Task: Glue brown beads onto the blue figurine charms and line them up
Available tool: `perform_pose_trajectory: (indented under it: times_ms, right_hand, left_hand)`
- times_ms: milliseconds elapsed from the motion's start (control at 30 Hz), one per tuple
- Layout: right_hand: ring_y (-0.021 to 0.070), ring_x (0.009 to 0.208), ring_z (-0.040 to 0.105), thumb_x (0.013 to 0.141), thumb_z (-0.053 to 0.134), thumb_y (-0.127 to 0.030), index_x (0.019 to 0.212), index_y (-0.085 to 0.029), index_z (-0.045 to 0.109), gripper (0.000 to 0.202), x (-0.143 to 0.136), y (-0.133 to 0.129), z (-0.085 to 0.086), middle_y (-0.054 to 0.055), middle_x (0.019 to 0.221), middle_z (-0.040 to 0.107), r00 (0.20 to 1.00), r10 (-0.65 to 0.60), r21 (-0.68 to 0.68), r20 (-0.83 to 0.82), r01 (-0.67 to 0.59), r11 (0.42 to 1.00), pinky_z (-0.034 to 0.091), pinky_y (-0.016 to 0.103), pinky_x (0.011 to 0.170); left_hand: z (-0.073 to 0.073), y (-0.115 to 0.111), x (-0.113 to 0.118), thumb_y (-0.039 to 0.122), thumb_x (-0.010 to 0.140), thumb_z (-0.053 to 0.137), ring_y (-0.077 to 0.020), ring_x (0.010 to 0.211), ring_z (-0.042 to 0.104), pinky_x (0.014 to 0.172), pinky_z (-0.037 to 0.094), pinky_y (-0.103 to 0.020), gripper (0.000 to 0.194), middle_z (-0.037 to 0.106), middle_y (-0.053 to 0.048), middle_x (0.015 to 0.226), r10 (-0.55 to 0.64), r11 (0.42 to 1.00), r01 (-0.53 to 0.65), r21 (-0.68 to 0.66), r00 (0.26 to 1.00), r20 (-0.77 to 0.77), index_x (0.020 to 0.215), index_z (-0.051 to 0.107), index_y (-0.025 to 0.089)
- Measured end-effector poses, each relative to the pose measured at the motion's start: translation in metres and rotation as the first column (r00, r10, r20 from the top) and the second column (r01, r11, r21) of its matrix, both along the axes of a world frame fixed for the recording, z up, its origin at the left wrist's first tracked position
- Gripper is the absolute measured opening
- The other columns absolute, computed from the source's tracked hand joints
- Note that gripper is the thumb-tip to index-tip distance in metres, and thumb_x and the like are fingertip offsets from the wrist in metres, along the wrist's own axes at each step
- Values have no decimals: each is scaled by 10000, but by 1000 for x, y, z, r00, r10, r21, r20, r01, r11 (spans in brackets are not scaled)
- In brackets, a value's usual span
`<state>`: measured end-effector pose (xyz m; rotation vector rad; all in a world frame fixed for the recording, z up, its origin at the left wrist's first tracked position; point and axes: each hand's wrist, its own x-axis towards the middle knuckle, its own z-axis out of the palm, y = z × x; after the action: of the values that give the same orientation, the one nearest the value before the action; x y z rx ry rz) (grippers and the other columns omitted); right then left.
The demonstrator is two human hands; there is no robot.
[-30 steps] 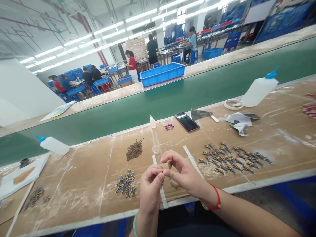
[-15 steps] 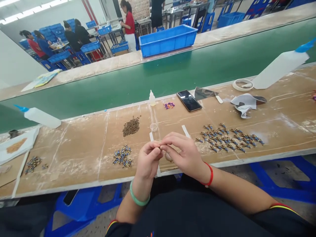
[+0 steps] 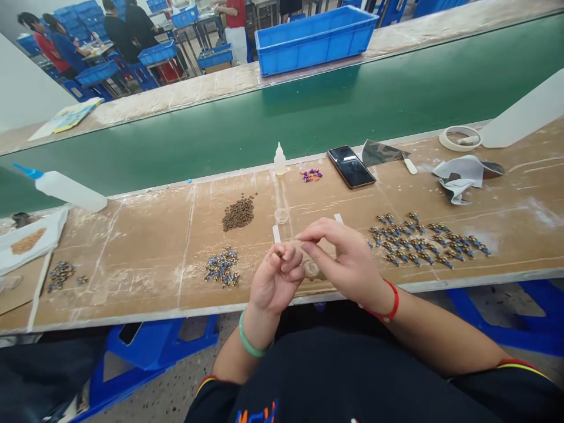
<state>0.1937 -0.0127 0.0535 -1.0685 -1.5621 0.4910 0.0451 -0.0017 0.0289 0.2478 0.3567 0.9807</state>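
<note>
My left hand pinches a tiny dark bead-like part between thumb and fingertips above the front edge of the brown workbench. My right hand is beside it, fingers curled with their tips close to the left hand; whether it holds anything I cannot tell. A small clear cup sits under the hands. To the left lies a small heap of blue-and-gold parts, behind it a pile of brown beads. Several blue-and-gold pieces are laid out in rows to the right.
A small glue bottle, purple bits, a phone, a tape roll, crumpled paper and squeeze bottles stand on the bench. A green conveyor belt runs behind, with a blue bin beyond. Other people work at far tables.
The camera has tilted down, so my lap and arms now show. My hands have parted slightly, with the left hand turned up on the tiny part.
</note>
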Motion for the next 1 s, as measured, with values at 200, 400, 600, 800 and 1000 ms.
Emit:
perform_pose_trajectory:
  times_ms: [200,400,600,800,1000]
  right_hand:
    - [177,812,661,912,683,-334,1001,-153,699,202,27,60,-72,64,930,715,979,-203,-348,-14,185,919,561,334,741]
    - [171,959,668,990,629,-406,1165,-148,638,312,20,105,-113,64,1121,669,993,-82,-454,90,114,884,598,371,851]
    - [181,989,666,996,619,-401,1203,-155,629,321,11,113,-115,75,1165,661,982,-70,-374,176,132,918,599,381,864]
    - [178,984,663,996,618,-399,1186,-157,636,308,12,113,-108,72,1155,663,970,-56,-260,239,119,958,596,378,866]
    - [155,903,663,994,621,-414,1133,-145,642,303,11,114,-96,51,1066,671,962,-103,-159,251,146,976,593,348,815]
  left_hand:
    - [-13,0,-13,257,628,959,-57,577,282,491,336,-127,321,361,47,695,31,998,-29,-49,999,35,741,672,166]
    - [-25,3,-25,248,663,942,-48,582,332,514,367,-146,294,398,42,708,73,995,-69,-67,996,57,746,674,158]
    - [-45,6,-33,277,734,897,-49,608,387,538,382,-159,252,438,25,753,111,992,-105,-64,989,100,781,677,164]
    - [-57,7,-36,286,760,875,-51,624,390,557,376,-166,255,417,25,781,127,991,-121,-50,985,120,805,655,165]
    - [-46,4,-36,326,731,890,-70,617,334,554,357,-178,313,372,29,767,138,990,-137,-22,990,39,789,621,178]
